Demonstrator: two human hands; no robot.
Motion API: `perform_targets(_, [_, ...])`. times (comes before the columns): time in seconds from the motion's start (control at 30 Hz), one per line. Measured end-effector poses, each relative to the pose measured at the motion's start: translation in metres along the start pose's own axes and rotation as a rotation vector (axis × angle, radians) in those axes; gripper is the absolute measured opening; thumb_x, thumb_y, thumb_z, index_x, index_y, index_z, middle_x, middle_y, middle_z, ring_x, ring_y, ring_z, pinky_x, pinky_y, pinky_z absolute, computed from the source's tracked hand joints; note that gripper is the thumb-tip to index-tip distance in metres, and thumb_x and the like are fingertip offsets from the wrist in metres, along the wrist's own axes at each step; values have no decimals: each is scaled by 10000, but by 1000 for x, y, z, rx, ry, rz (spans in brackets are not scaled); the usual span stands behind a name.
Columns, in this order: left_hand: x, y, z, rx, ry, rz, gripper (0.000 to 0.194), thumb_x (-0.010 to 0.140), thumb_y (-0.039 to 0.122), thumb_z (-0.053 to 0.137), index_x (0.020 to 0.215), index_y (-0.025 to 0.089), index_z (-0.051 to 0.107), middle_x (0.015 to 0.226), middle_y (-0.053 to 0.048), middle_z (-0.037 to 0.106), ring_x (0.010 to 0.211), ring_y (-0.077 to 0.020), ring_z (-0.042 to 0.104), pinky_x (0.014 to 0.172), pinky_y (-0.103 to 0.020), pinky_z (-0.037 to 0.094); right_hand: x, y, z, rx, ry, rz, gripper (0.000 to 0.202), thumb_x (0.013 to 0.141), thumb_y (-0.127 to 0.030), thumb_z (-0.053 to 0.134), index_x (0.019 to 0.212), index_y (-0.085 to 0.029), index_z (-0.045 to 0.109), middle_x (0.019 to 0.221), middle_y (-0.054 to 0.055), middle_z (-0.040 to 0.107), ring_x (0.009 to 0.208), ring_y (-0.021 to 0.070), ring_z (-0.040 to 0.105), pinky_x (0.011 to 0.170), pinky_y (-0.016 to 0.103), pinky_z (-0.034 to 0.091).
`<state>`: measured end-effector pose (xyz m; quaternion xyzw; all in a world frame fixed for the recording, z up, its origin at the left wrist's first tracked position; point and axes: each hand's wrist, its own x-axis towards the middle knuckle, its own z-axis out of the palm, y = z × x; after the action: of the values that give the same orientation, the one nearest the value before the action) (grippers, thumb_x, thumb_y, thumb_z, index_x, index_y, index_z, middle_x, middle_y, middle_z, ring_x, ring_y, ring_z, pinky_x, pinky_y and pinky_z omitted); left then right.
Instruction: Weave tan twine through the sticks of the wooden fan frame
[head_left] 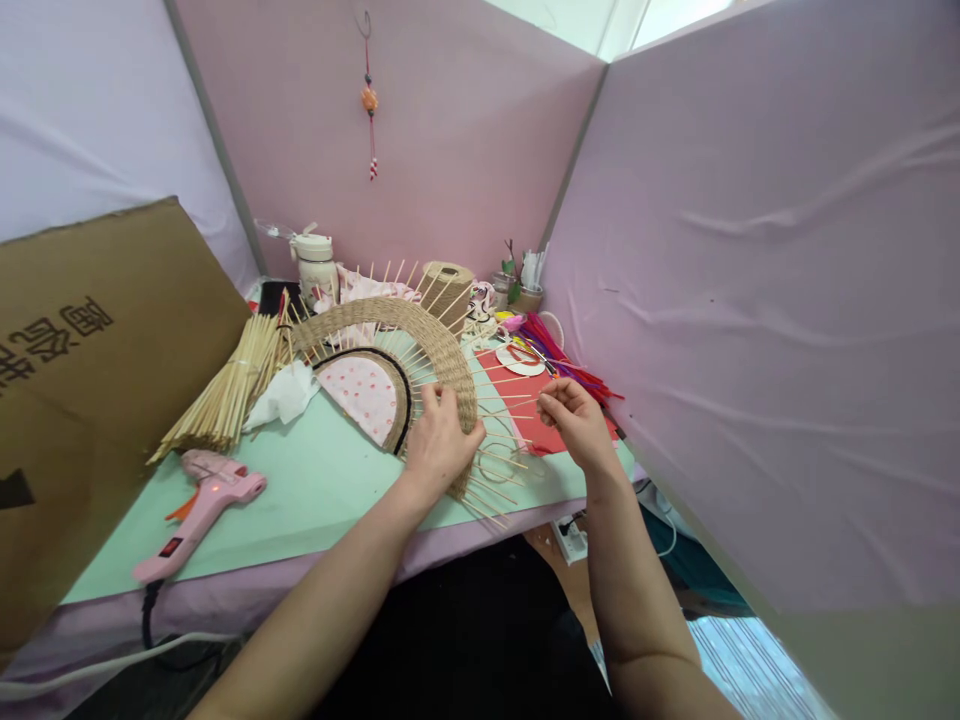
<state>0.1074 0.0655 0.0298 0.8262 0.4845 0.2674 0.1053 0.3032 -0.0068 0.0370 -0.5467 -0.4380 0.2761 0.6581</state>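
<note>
A woven fan-shaped piece (pixel 442 345) with thin sticks radiating from it lies on the pale green table mat. At its inner part is a half-round panel of white cloth with pink dots (pixel 360 395), edged by a dark band. My left hand (pixel 439 440) grips the woven band on its right side, thumb at the outer edge and fingers at the inner edge. To the right, my right hand (pixel 566 410) is raised by the stick tips, its fingers pinched together on what looks like a thin strand (pixel 517 408).
A pink glue gun (pixel 206 510) lies at the left, near a bundle of sticks (pixel 232 385) and white tissue (pixel 285 392). Behind stand a bottle (pixel 315 265) and a twine spool (pixel 448 290). Red sheets (pixel 510 395) and pipe cleaners (pixel 574 355) are at the right.
</note>
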Motion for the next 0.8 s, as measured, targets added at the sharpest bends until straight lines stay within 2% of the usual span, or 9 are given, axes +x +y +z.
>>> perform_targets(0.13, [0, 1, 0, 9, -2, 4, 362, 833, 429, 579, 1080, 175, 504, 1225, -141, 461, 785, -255, 683, 635, -372, 522, 11, 5, 10, -103, 68, -187, 118, 784, -264, 670, 841, -203, 587, 686, -31, 613, 583, 91, 510, 583, 238, 408])
perform_targets(0.27, [2, -1, 3, 29, -22, -10, 354, 842, 441, 570, 1068, 175, 513, 1224, -141, 464, 757, -237, 683, 649, -366, 526, 25, 22, 15, -107, 146, -240, 109, 772, -250, 668, 830, -201, 590, 700, -28, 618, 621, 102, 533, 623, 250, 422])
perform_targets(0.47, [2, -2, 4, 52, -32, -4, 329, 853, 434, 559, 1049, 174, 515, 1229, -136, 470, 741, -235, 685, 646, -369, 528, 31, 37, 10, -22, 178, -163, 171, 746, -295, 703, 824, -200, 584, 698, -21, 638, 602, 104, 519, 614, 250, 415])
perform_targets(0.67, [2, -1, 2, 61, -35, -4, 359, 854, 468, 560, 1056, 175, 511, 1233, -136, 469, 768, -241, 688, 647, -364, 529, 39, 40, 13, 27, 185, -176, 200, 750, -342, 706, 839, -210, 584, 671, -42, 600, 573, 90, 482, 576, 230, 391])
perform_targets(0.73, [3, -2, 3, 63, -40, -5, 362, 855, 471, 561, 1061, 178, 510, 1225, -132, 473, 766, -242, 688, 647, -364, 528, 42, 45, 17, 105, 191, -96, 233, 725, -348, 726, 844, -213, 578, 664, -53, 589, 564, 80, 485, 563, 216, 396])
perform_targets(0.8, [3, -2, 3, 62, -41, -8, 367, 855, 471, 565, 1071, 179, 507, 1226, -132, 473, 775, -242, 689, 658, -364, 528, 43, 51, 25, 224, 176, 60, 280, 678, -333, 764, 836, -214, 567, 652, -67, 580, 549, 68, 491, 540, 196, 398])
